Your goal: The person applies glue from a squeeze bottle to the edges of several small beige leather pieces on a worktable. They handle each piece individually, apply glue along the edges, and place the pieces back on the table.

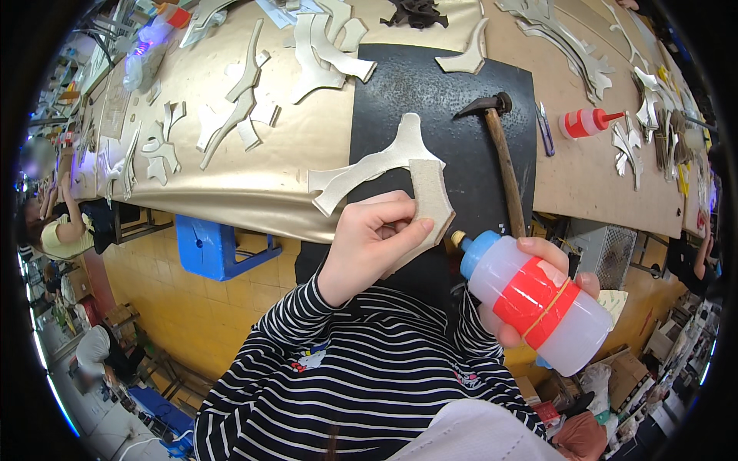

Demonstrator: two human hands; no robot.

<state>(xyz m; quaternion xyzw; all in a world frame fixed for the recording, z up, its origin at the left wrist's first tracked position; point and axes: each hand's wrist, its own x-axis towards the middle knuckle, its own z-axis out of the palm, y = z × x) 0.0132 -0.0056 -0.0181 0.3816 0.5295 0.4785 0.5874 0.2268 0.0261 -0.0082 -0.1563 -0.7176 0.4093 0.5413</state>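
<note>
The left hand (373,238) pinches a grey-beige piece (432,188) between thumb and fingers near its lower part, the rest of it reaching away beyond the fingertips. A pale branched piece (384,160) shows just beyond and to the left of those fingers, its right end overlapped by the grey-beige one; whether the two are joined or merely overlap, I cannot tell. The fingers of the right hand (544,257) curl round a squeeze bottle (530,303), tilted so that its uncovered nozzle (459,237) sits near the held piece's right edge.

By my reading, the work on this piece is partway along: it is in hand and the bottle is ready beside it, but no wet film or bead can be made out, so how much of its face is covered is unclear. Far to the left of the left fingers, loose pale pieces (244,73) lie in groups, apparently left unjoined; which have been worked does not show.

The bench's (269,173) front edge runs close to the left fingers, and the bottle is on the body side of it. Beyond the held piece, the black mat (384,96) gives bare room. To the right, the hammer (503,161) narrows the space, its handle running toward the front edge just beyond the bottle. Further right of the fingers lie a knife (546,131) and a red-and-white bottle (584,123), well apart from both hands.
</note>
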